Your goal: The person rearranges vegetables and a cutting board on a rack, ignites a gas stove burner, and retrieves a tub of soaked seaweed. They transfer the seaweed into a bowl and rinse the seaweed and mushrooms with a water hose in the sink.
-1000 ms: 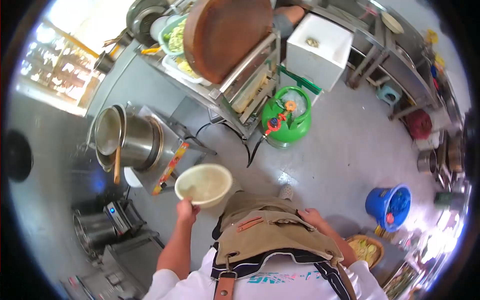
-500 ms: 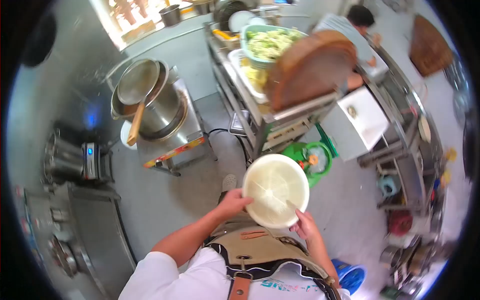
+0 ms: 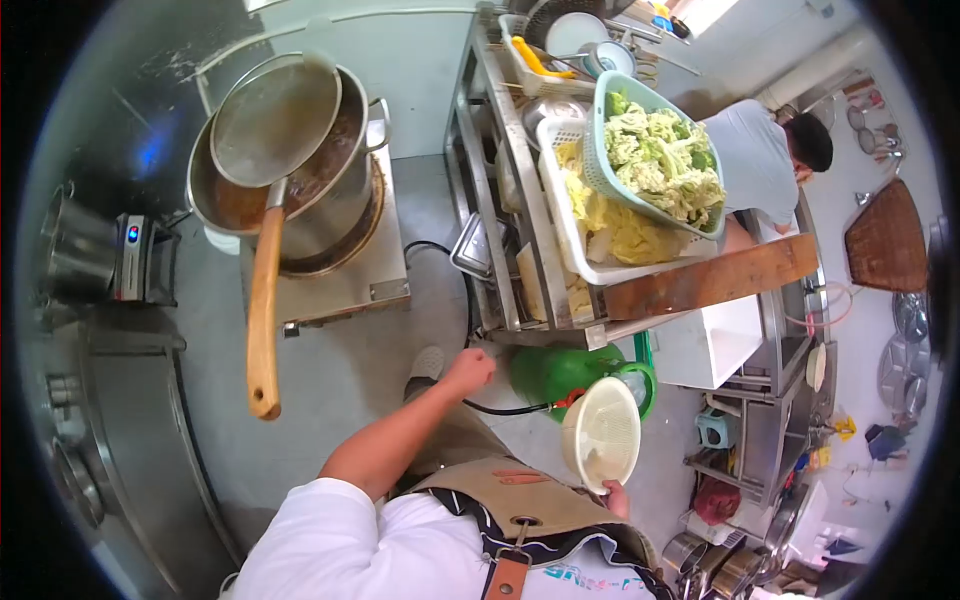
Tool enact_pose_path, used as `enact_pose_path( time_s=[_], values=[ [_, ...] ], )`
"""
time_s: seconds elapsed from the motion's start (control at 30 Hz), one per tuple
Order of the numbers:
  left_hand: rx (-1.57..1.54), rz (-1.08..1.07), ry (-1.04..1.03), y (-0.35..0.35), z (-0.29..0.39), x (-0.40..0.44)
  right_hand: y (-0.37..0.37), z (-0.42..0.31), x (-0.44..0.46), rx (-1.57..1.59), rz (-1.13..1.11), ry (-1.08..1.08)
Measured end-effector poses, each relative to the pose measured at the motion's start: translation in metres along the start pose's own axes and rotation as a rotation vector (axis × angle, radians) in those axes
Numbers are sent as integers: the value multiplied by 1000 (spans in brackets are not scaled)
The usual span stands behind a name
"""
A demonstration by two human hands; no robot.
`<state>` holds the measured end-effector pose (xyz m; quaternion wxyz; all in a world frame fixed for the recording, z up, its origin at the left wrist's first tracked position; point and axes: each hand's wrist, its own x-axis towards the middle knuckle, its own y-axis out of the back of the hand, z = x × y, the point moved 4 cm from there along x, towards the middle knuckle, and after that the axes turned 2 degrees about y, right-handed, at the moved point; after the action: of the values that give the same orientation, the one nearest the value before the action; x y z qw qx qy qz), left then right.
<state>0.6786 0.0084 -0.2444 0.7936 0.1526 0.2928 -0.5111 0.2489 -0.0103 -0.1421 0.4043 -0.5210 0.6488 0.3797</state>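
Cream-coloured, the bowl (image 3: 602, 432) is held tilted in front of the green gas cylinder (image 3: 550, 371), its rim clamped by the right hand (image 3: 617, 498); the left hand (image 3: 468, 373) is curled closed, nothing visibly held; 1-handed holding is apparently the step; steady rim support is next required

Cooking pot: wide steel pot (image 3: 330, 212) with brown contents, ahead and left of the left hand (image 3: 470, 372).
Strainer: round mesh strainer (image 3: 270, 125) with a long wooden handle, resting across the pot.
Rack: grey metal rack (image 3: 552, 245), ahead and right of the left hand, bearing a pale-blue basket of pale-green florets (image 3: 660, 165) and a thick brown wooden slab (image 3: 710, 280).
Gas: green metal cylinder (image 3: 545, 372), just right of the left hand.
Co-worker: grey-shirted person (image 3: 750, 160), well beyond the right hand (image 3: 616, 497).
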Motion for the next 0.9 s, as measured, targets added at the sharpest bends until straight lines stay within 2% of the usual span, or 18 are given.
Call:
enact_pose_path(
  time_s=[0.07,0.13,0.23,0.43,0.5,0.63,0.7,0.73,0.83,0.9],
  values=[
    [107,32,58,2,-19,12,16,5,20,-7,-10,-73],
    [5,-37,147,3,-17,2,30,21,25,58,-73,-86],
    [-101,9,227,-8,-21,-15,28,25,7,40,-86,-6],
    [337,1,315,-38,-45,-52,103,60,35,278,-211,-24],
    [444,26,330,-59,-58,-58,150,70,52,319,-249,-10],
    [637,75,398,-122,-72,-89,267,72,43,509,-42,33],
    [472,-128,497,-154,-85,-75,326,57,33,588,100,67],
    [382,-227,543,-172,-89,-71,356,46,40,665,99,110],
    [713,-218,257,-268,-39,-78,422,-6,71,835,100,243],
    [747,-244,192,-299,-26,-76,449,-64,86,896,131,324]
  ],
)
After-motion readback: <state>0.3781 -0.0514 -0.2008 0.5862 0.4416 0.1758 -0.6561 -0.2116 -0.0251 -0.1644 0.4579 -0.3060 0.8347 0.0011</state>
